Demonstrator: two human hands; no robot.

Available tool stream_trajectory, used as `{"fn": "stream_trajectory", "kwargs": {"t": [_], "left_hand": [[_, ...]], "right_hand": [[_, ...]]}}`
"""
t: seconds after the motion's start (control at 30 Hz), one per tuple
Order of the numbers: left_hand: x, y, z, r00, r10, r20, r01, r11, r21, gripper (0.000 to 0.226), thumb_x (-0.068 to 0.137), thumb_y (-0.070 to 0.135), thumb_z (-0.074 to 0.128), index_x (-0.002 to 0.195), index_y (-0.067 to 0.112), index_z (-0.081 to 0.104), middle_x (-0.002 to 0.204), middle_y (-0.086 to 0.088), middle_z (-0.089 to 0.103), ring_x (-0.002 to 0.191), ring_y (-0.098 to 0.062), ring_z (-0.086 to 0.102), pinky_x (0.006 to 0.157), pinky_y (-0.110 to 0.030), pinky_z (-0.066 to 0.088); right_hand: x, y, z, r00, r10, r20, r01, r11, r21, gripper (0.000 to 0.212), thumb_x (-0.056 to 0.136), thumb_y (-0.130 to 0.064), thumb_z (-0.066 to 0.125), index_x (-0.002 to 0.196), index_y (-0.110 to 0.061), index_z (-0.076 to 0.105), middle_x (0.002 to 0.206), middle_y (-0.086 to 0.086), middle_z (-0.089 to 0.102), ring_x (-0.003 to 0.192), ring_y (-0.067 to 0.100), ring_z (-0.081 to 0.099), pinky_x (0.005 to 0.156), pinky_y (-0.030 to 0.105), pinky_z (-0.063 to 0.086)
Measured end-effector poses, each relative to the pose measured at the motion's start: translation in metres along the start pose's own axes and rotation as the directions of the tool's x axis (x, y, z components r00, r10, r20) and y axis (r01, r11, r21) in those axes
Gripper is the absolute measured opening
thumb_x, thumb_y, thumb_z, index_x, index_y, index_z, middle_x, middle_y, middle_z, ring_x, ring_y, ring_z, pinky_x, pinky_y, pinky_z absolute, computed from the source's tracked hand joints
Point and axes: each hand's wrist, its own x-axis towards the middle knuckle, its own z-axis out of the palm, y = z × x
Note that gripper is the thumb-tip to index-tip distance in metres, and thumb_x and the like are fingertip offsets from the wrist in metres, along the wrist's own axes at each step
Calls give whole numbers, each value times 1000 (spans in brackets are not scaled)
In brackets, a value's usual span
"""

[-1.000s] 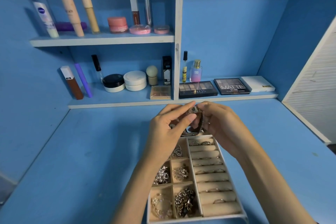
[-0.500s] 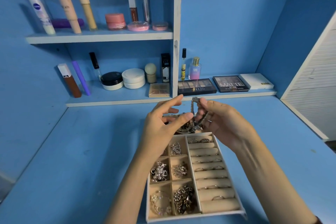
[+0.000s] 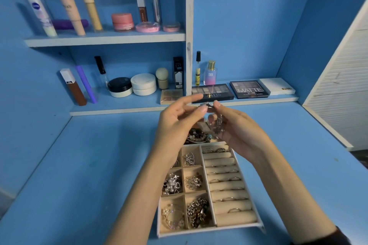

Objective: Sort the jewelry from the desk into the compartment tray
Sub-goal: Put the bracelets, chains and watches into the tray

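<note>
A beige compartment tray point(image 3: 239, 226) lies on the blue desk below my hands. Its left cells hold chains, pearl pieces and earrings; its right side has ring rolls with several rings. Above the tray's far end, my left hand point(image 3: 175, 125) and my right hand point(image 3: 237, 127) both pinch a silver metal-link watch point(image 3: 219, 123), whose band hangs down against my right palm. A small pile of dark beaded jewelry point(image 3: 197, 135) lies on the desk just beyond the tray, partly hidden by my left hand.
Low shelf point(image 3: 119, 108) at the desk's back carries cosmetics jars, tubes and eyeshadow palettes point(image 3: 249, 88). An upper shelf point(image 3: 103, 38) holds more tubes and pink jars. A white slatted panel point(image 3: 342, 89) stands at the right. Blue desk surface point(image 3: 79, 175) spreads left of the tray.
Both hands have risen a little and moved apart; the watch band, earlier bunched between them, now hangs straight down from the pinch. The beaded pile has come into view.
</note>
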Motion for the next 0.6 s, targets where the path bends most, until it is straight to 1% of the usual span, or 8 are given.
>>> {"fn": "stream_trajectory", "kwargs": {"t": [0.07, 0.17, 0.27, 0.33, 0.4, 0.47, 0.53, 0.6], "left_hand": [[7, 12, 3, 1000, -3, 16, 3, 1000, -8, 25, 80, 14, 67, 103, 24, 68, 78, 2, 69, 80, -13, 65, 81, -32, 54], [16, 25, 9, 1000, 17, 12, -17, 1000, 17, 24, 81, 9, 67, 102, 19, 69, 77, 5, 69, 77, -8, 66, 78, -29, 56], [19, 30, 11, 1000, -9, -25, 9, 1000, -12, 29, 80, 1, 65, 108, 9, 66, 79, 1, 68, 71, -6, 66, 72, -24, 57], [20, 28, 10, 997, -34, -63, 33, 999, -23, 31, 79, -1, 66, 109, 6, 65, 82, -3, 67, 71, -8, 67, 68, -22, 57], [21, 23, 6, 993, -67, -101, 64, 998, -29, 32, 78, -2, 67, 109, 6, 65, 84, -7, 67, 74, -11, 67, 66, -20, 57], [21, 17, 2, 983, -124, -135, 116, 991, -70, 33, 77, -2, 68, 109, 5, 64, 88, -11, 68, 77, -14, 68, 65, -21, 57], [21, 12, -1, 971, -185, -155, 166, 978, -127, 34, 77, -2, 68, 110, 3, 64, 94, -15, 67, 77, -16, 68, 64, -22, 57], [21, 7, -2, 964, -219, -153, 192, 966, -173, 31, 76, -2, 68, 107, 3, 65, 98, -17, 67, 78, -16, 68, 63, -23, 57]], "right_hand": [[-1, 0, -3, 999, -26, 47, 27, 999, -24, 47, 88, -37, 54, 122, -4, 56, 102, 20, 60, 99, 38, 60, 89, 40, 54], [-6, -2, -4, 986, -90, 144, 99, 993, -59, 43, 82, -28, 59, 120, -10, 58, 112, 14, 62, 97, 31, 58, 92, 40, 51], [-6, -1, -6, 980, -177, 90, 190, 965, -179, 34, 80, -8, 64, 114, -8, 63, 103, 9, 66, 87, 24, 64, 90, 35, 52], [-5, -1, -8, 977, -214, 12, 210, 942, -261, 28, 83, -2, 63, 110, -10, 66, 91, 8, 67, 80, 17, 64, 80, 28, 53], [-5, -1, -11, 975, -217, -37, 197, 935, -295, 27, 83, 0, 62, 108, -10, 66, 76, 4, 68, 67, 12, 61, 68, 22, 51], [-7, -1, -13, 984, -178, -18, 165, 941, -295, 32, 83, -2, 64, 114, -9, 62, 67, 4, 65, 61, 13, 58, 65, 22, 50], [-9, 2, -11, 991, -129, 23, 130, 932, -338, 42, 79, -11, 69, 119, -17, 58, 70, 4, 65, 65, 15, 58, 66, 25, 49], [-9, 6, -6, 992, -124, 24, 122, 901, -417, 46, 77, -9, 72, 117, -23, 56, 74, 3, 65, 65, 13, 58, 65, 23, 48]]}}
